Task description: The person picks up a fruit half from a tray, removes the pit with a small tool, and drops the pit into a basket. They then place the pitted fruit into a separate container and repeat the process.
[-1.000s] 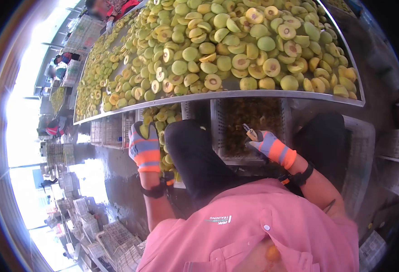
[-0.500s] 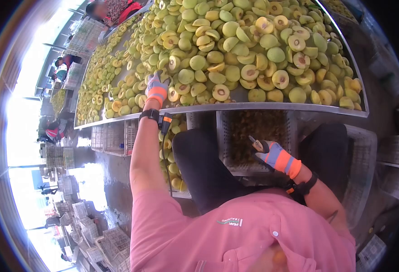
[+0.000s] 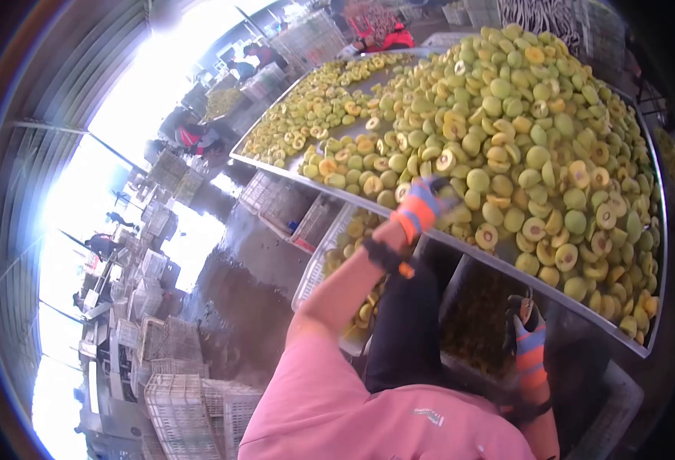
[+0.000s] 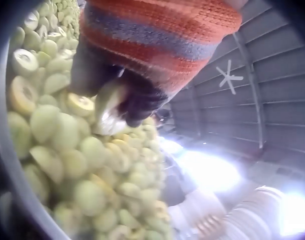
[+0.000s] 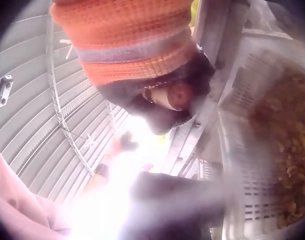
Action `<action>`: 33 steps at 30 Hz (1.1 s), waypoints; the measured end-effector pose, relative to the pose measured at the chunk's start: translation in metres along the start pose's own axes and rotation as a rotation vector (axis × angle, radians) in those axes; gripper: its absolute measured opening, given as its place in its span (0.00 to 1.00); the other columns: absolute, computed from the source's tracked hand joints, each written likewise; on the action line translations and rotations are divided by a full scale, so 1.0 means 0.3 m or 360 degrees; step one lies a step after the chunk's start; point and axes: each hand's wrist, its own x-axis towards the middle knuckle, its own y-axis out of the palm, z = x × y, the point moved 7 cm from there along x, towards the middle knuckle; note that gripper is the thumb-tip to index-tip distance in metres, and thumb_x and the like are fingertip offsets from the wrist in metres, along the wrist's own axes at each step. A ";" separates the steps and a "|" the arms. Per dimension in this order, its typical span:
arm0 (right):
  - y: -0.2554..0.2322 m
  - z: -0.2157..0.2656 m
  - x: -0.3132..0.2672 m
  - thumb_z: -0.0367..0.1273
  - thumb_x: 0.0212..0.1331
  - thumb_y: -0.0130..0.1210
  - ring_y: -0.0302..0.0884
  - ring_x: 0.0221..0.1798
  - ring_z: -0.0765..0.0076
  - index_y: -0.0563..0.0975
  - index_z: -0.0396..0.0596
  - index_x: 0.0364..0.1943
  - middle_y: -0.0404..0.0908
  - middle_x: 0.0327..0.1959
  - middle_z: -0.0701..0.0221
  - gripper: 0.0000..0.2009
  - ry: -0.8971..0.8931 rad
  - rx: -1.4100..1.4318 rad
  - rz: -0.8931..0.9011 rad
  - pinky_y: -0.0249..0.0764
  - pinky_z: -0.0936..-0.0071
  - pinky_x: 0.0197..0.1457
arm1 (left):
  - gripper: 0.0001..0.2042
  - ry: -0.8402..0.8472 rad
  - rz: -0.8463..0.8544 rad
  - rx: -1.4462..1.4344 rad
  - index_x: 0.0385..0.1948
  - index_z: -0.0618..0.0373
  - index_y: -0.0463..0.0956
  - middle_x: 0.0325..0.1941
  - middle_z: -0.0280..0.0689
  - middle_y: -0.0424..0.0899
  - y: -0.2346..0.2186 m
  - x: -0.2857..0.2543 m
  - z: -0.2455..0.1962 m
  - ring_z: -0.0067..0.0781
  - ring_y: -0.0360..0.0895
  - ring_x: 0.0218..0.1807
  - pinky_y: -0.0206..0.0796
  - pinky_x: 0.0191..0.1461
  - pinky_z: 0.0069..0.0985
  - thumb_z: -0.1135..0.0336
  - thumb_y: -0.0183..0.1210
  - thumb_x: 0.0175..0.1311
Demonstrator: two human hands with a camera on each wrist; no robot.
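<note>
Over the near edge of a large heap of halved green-yellow fruit (image 3: 498, 165), the gloved left hand (image 3: 428, 205) reaches in, blurred in the head view. In the left wrist view, dark fingertips of the left hand (image 4: 137, 65) pinch a pale fruit half (image 4: 110, 112) just above the other halves. Low beside the metal table's rim (image 3: 460, 244), the right hand (image 3: 530, 345) grips a small tool with a wooden handle (image 3: 527, 308). The right wrist view shows the round end of that handle (image 5: 178, 96) inside the curled right hand (image 5: 142, 65).
Below the table stand a crate of dark brown bits (image 3: 479, 314) and, to its left, a white crate of fruit halves (image 3: 337, 257). Stacked crates (image 3: 176, 399) fill the lower left. Another person (image 3: 376, 27) sits at the table's far end.
The left hand has gone from beside the fruit crate below the table up onto the heap. The head view has turned and tilted up. The right hand still holds the tool.
</note>
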 end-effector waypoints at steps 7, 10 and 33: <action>-0.021 0.169 -0.026 0.22 0.52 0.59 0.75 0.42 0.76 0.76 0.41 0.44 0.79 0.38 0.72 0.13 -0.0801 -0.0632 -0.0204 0.71 0.77 0.49 | 0.11 0.0142 0.0717 -0.0292 0.39 0.59 0.82 0.34 0.40 0.85 0.477 -0.407 -0.217 0.24 0.77 0.36 0.71 0.42 0.26 0.63 0.62 0.59; -0.058 0.125 -0.015 0.22 0.52 0.59 0.77 0.41 0.76 0.78 0.42 0.42 0.82 0.38 0.70 0.12 -0.0757 -0.0437 -0.0172 0.73 0.76 0.46 | 0.13 -0.0301 0.0792 -0.0740 0.47 0.62 0.79 0.39 0.34 0.84 0.563 -0.474 -0.195 0.19 0.74 0.40 0.68 0.47 0.23 0.66 0.55 0.67; 0.021 0.064 -0.062 0.31 0.42 0.63 0.77 0.46 0.52 0.77 0.48 0.43 0.76 0.48 0.62 0.19 -0.1175 -0.1611 -0.0313 0.76 0.64 0.45 | 0.10 -0.0342 0.0072 -0.1377 0.37 0.63 0.79 0.32 0.34 0.82 0.667 -0.552 -0.008 0.20 0.72 0.34 0.67 0.39 0.22 0.66 0.53 0.68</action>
